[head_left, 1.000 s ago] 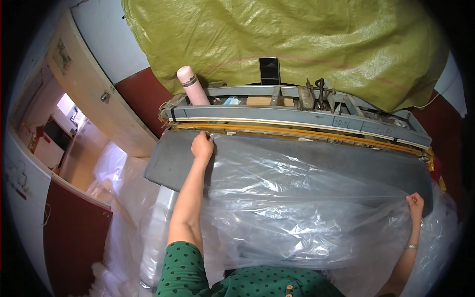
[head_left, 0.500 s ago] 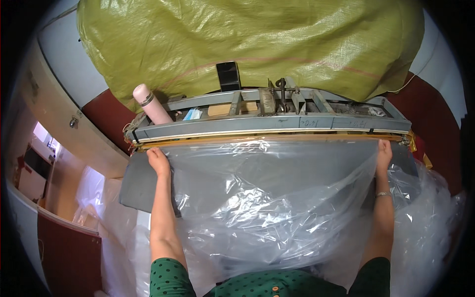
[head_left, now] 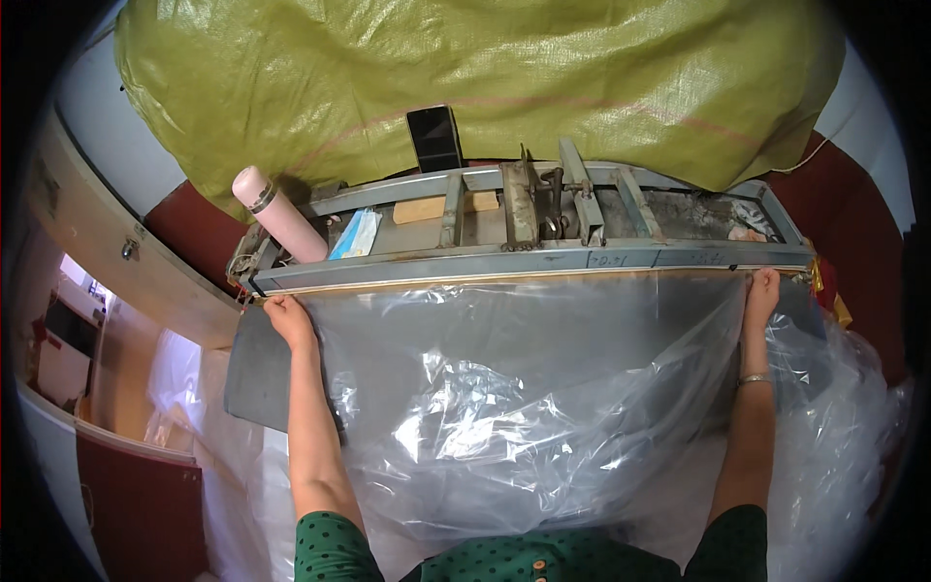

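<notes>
A wide sheet of clear plastic film (head_left: 465, 398) is stretched between my two hands, its far edge along a long grey metal bar frame (head_left: 436, 269). My left hand (head_left: 289, 318) is closed on the film's left corner, just below the frame's left end. At the right end, my right hand (head_left: 763, 291) pinches the other corner, fingers closed. The film drapes loosely over a dark grey board (head_left: 260, 373) toward my body, with creases and bright glare. Whether the film's far edge lies under the bar cannot be made out.
A pink bottle (head_left: 281, 215), a blue-and-white packet (head_left: 357, 235) and brown strips (head_left: 419, 210) lie in the frame. A phone (head_left: 434, 138) leans behind it against a large yellow-green woven sack (head_left: 485, 68). More clear film (head_left: 824, 436) heaps at the right. A door (head_left: 116, 233) stands at left.
The metal frame has tipped, showing more of its inside, and the amber strip's gap beneath it has narrowed. My left hand has shifted slightly left, my right slightly right; both still grip the film.
</notes>
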Demonstrator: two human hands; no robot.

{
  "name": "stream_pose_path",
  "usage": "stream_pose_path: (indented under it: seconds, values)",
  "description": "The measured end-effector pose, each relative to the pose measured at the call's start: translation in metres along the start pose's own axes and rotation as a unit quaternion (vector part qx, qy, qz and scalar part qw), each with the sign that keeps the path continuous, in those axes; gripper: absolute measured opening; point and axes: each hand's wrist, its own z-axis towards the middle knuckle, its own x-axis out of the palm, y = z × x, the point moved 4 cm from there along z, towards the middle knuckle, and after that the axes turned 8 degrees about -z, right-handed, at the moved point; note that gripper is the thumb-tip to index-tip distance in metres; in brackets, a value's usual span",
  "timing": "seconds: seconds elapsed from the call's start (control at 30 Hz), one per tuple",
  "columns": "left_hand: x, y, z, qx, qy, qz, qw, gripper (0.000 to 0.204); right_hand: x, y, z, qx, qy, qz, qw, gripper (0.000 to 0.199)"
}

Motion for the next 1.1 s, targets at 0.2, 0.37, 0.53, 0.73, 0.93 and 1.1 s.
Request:
stream_pose_path:
  seconds: [0.2, 0.37, 0.53, 0.73, 0.93, 1.1]
  values:
    - [0.010, -0.012, -0.006, -0.107, 0.036, -0.113, 0.987, 0.005, -0.013, 0.008, -0.002, 0.035, 0.007, 0.049, 0.998, 0.011]
    - [-0.015, -0.048, -0.017, -0.106, 0.270, -0.127, 0.949, 0.004, -0.059, 0.057, -0.021, -0.076, 0.029, -0.027, 0.996, 0.029]
    - [-0.149, -0.134, -0.067, 0.017, 0.264, -0.164, 0.950, 0.006, -0.204, 0.054, -0.037, -0.153, -0.082, -0.291, 0.941, 0.039]
    - [-0.333, -0.047, -0.079, 0.209, -0.062, 0.259, 0.941, 0.011, -0.296, -0.023, -0.045, -0.030, -0.108, -0.421, 0.900, 0.050]
    - [-0.218, -0.207, -0.293, -0.213, 0.750, -0.171, 0.603, 0.034, -0.226, -0.027, -0.048, 0.160, 0.068, 0.010, 0.985, 0.035]
    - [-0.171, -0.138, -0.393, 0.095, 0.754, 0.006, 0.650, 0.030, -0.134, 0.103, -0.045, 0.061, 0.096, 0.155, 0.981, 0.027]
